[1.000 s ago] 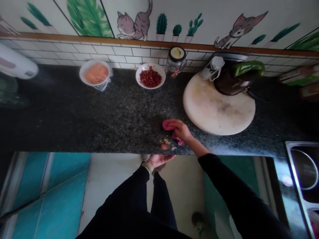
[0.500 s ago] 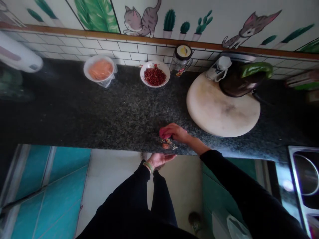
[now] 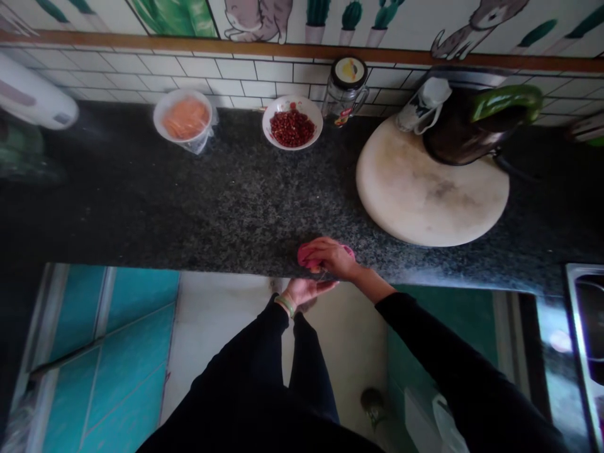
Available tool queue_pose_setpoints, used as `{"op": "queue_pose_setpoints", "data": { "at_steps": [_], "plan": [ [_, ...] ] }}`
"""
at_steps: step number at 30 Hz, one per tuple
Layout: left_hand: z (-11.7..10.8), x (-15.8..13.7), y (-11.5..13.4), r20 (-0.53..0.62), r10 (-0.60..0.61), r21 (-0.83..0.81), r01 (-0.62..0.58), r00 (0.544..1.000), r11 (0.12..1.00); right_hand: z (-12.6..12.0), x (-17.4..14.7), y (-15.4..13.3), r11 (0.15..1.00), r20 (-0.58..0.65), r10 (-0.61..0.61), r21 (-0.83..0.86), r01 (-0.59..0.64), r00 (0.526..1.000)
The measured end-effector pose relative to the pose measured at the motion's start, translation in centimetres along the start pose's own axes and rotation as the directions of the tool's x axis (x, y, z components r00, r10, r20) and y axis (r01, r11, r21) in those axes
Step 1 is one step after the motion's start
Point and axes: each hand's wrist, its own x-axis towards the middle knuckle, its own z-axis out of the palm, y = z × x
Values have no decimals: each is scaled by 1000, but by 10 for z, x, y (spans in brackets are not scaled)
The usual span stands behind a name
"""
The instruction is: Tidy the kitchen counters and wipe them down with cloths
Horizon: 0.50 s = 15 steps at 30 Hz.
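Observation:
My right hand (image 3: 333, 257) is closed over a pink cloth (image 3: 306, 253), pressing it on the dark speckled countertop (image 3: 226, 207) close to the front edge. A small orange scrap (image 3: 315, 269) shows at the cloth's near side; other crumbs there are mostly covered by the hand and cloth. Just below the counter edge, my left hand (image 3: 304, 290) is cupped palm up with its fingers stretched out. A green bangle (image 3: 285, 304) circles the left wrist. Whether any crumbs lie in the left palm is too small to tell.
Along the wall stand a bowl with orange contents (image 3: 185, 119), a bowl of red beans (image 3: 292, 126) and a lidded glass jar (image 3: 346, 88). A round cutting board (image 3: 434, 195) lies at right, bearing a cup (image 3: 425, 104) and a dark pot (image 3: 460, 135). A sink (image 3: 573, 314) is far right.
My right hand has drawn the pink cloth toward the counter edge, over the crumbs that were exposed before. The left hand stays below the edge. The view has tilted down slightly.

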Motion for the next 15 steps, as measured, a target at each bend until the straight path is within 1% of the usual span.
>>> {"op": "queue_pose_setpoints", "data": {
  "at_steps": [2, 3, 4, 5, 6, 7, 8, 9, 10, 11, 12, 13, 15],
  "plan": [
    [-1, 1, -1, -4, 6, -3, -6, 1000, 1000, -10, -3, -4, 996, 60, -61, 67, 57, 996],
    [-2, 1, -1, -7, 3, -9, -3, 1000, 1000, -18, -6, -2, 992, 62, -80, 99, 74, 995],
    [-4, 1, -1, -9, -1, -20, 1, 1000, 1000, -26, -11, 1, 991, 33, -72, 112, 68, 997],
    [-5, 1, -1, -10, -4, -37, 4, 1000, 999, -33, -17, 6, 994, -24, -34, 101, 36, 999],
    [-5, 0, -2, -8, -7, -58, 6, 1000, 998, -40, -25, 12, 998, -102, 33, 63, -26, 994],
    [-6, 0, -2, -5, -11, -81, 11, 1000, 997, -43, -33, 19, 993, -197, 116, 6, -117, 973],
    [-6, 0, -2, -5, -16, -102, 15, 1000, 995, -43, -43, 24, 973, -301, 196, -57, -223, 933],
    [-6, -1, -3, -7, -19, -120, 18, 1000, 993, -40, -51, 29, 939, -393, 258, -113, -325, 883],
    [-5, -1, -3, -14, -21, -133, 19, 1000, 991, -34, -59, 31, 902, -463, 293, -157, -403, 836],
    [-5, -1, -3, -24, -22, -142, 19, 999, 990, -26, -64, 31, 873, -509, 306, -188, -450, 805],
    [-4, -1, -3, -36, -22, -149, 17, 999, 989, -16, -68, 29, 860, -530, 302, -208, -467, 792],
    [-3, 0, -3, -47, -19, -154, 12, 999, 988, -6, -70, 25, 860, -532, 292, -219, -462, 795],
    [-2, 1, -3, -65, -17, -155, 7, 998, 988, 11, -71, 15, 873, -508, 274, -225, -432, 817]
  ]
}}
